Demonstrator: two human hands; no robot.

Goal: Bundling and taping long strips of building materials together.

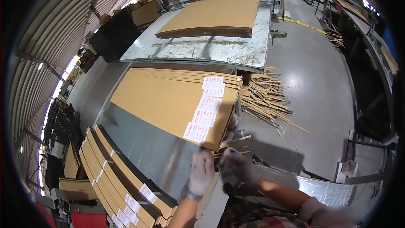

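Note:
My left hand [201,173], in a pale glove with a band at the wrist, is at the near corner of a stack of brown cardboard sheets [168,97]. Its fingers look curled; whether they touch the sheets or grip anything is unclear. To its right, my right hand [239,166], also gloved and slightly blurred, is closed with the fingers bent inward. What it holds, if anything, I cannot make out. White printed labels [205,117] lie overlapped in a row along the right side of the stack, which rests on a grey table [143,122].
Another cardboard stack [211,14] lies on a scuffed metal table [190,50] beyond. Bundled sheets with labels [109,173] stand at the lower left. Loose cardboard strips [265,97] are heaped on the floor at the right. A foil-like silver surface [325,190] is beside my right forearm.

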